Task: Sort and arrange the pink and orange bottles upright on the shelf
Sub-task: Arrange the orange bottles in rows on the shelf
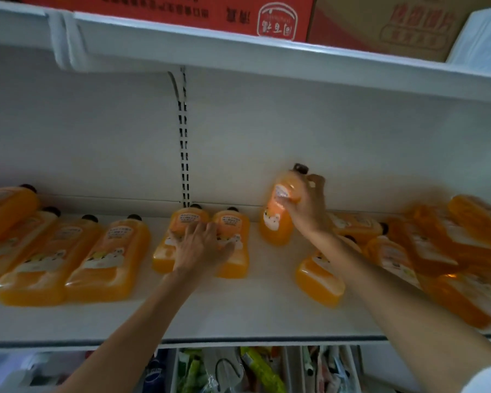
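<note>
My right hand (304,207) curls around a clear plastic bottle of orange liquid with a dark cap (276,226), holding it roughly upright near the back edge of the white shelf (238,316). My left hand (203,246) lies flat, fingers spread, on 2 matching bottles (230,222) side by side just left of it.

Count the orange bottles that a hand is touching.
3. Two sit side by side under the left hand, a left bottle and a right bottle; the right hand grips a third bottle, nearly upright. None seems hidden.
</note>
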